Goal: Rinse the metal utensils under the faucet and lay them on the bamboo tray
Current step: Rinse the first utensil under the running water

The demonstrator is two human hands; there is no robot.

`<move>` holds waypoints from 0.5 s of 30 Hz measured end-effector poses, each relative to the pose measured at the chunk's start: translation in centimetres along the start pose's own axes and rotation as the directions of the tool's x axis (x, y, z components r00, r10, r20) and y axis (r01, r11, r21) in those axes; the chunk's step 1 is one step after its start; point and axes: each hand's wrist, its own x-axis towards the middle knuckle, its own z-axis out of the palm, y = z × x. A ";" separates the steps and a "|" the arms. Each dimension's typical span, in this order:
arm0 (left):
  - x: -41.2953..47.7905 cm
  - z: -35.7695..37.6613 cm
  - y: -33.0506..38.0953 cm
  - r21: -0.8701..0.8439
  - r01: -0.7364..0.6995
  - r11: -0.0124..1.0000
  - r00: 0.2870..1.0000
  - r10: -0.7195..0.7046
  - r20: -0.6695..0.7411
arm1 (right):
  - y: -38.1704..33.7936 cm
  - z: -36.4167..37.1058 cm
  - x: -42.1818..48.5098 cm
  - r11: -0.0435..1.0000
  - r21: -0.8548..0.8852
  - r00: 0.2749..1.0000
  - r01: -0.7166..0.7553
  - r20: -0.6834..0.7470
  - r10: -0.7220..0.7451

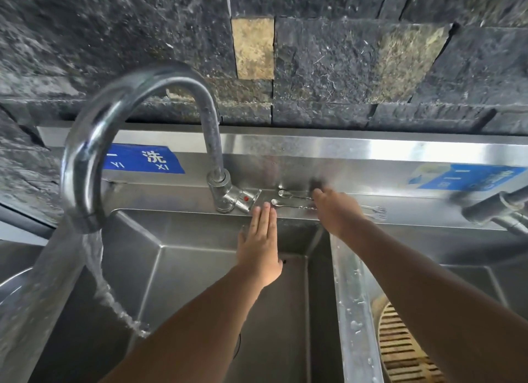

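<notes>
Two small metal spoons (285,195) and two small forks (375,212) lie on the steel ledge behind the sink. My right hand (337,211) reaches over their handles, and its fingers are blurred against the ledge. With straight fingers, my left hand (261,239) lies flat over the sink's back edge, its fingertips near the lower spoon's bowl. The curved faucet (134,102) pours water (100,282) into the left basin (200,282). A slatted bamboo tray (400,351) sits in the right basin, partly hidden by my right forearm.
The faucet's handle (243,199) with a red dot is just left of the spoons. A steel divider (351,297) wet with droplets separates the basins. A second tap (497,211) juts in at the right. A dark stone wall rises behind.
</notes>
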 end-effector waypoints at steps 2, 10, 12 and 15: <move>-0.1 -0.1 -0.2 0.004 -0.015 1.000 1.000 0.015 0.011 | -0.1 0.1 0.2 0.999 -0.047 1.000 0.027 -0.002 -0.027; 0.4 -1.3 -0.6 -0.051 -0.006 0.999 0.989 0.014 0.147 | -0.7 -0.9 -1.7 0.999 0.026 0.998 0.023 0.063 -0.025; 0.3 -2.2 -0.7 -0.065 -0.005 0.998 0.981 0.017 0.194 | -1.3 -1.5 -3.2 0.997 0.073 0.997 0.009 0.077 -0.015; -0.3 -3.5 -1.1 -0.089 -0.015 0.996 0.966 0.038 0.255 | -2.9 -2.2 -5.9 0.991 0.130 0.989 -0.029 0.147 0.010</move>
